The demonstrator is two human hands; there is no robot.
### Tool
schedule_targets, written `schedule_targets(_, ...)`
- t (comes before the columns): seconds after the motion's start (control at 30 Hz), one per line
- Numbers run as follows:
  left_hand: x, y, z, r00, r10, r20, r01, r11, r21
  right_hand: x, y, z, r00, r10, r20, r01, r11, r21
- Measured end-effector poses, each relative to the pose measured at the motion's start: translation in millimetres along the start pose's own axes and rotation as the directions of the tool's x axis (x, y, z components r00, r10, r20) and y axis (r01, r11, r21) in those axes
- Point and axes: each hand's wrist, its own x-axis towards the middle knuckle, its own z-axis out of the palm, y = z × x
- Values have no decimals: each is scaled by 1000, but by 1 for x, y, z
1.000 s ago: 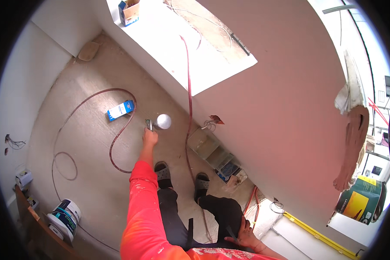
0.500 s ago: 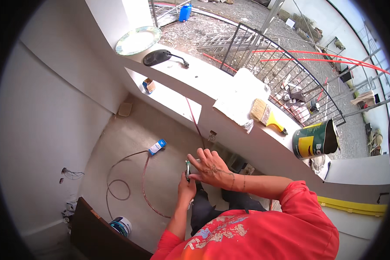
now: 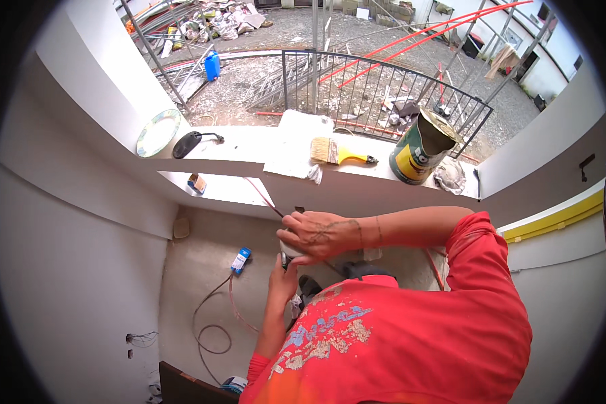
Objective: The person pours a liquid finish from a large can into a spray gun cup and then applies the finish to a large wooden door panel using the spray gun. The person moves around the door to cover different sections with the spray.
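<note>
My left hand [image 3: 281, 279] grips the handle of a metal spray gun [image 3: 286, 261], low in front of my body. My right hand [image 3: 314, 234] is on top of the gun's pale cup [image 3: 288, 250], with its fingers curled over it, mostly hiding it. A red hose [image 3: 275, 209] shows behind my hands. Beyond them, on the sill [image 3: 236, 145], are a paintbrush [image 3: 337, 153], a white cloth [image 3: 291, 140], a green can [image 3: 414, 148], a black mirror-like part [image 3: 190, 145] and an oval plate [image 3: 157, 135].
A blue carton [image 3: 241, 260] and looped hose [image 3: 215, 340] lie on the floor [image 3: 188, 283]. A dark board [image 3: 188, 384] stands lower left, a yellow strip [image 3: 559, 217] runs along the right. Outside are a black railing [image 3: 384, 87], scaffold poles, rubble and a blue jerrycan [image 3: 212, 66].
My right hand left my thigh and came onto the cup in my left hand. The view swung up from the floor, bringing the sill and yard into sight.
</note>
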Motion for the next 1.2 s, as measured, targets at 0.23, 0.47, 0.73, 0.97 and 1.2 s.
schedule_targets(0.23,-26,58,1,999,21,-49,-11,982,188,14,127,-20,765,541,-350,-561,826,52)
schedule_targets(0.47,-26,77,15,998,-57,-12,59,977,203,31,231,77,727,664,-176,-686,709,-161)
schedule_targets(0.73,-10,98,55,990,-120,74,100,966,238,15,215,81,651,490,-580,-624,780,-42)
schedule_targets(0.97,7,110,89,974,-189,122,152,954,259,-211,101,-62,-70,513,-856,-690,595,412)
schedule_targets(1.2,26,121,127,971,-124,204,56,949,311,-341,142,-123,153,558,-816,-834,516,197)
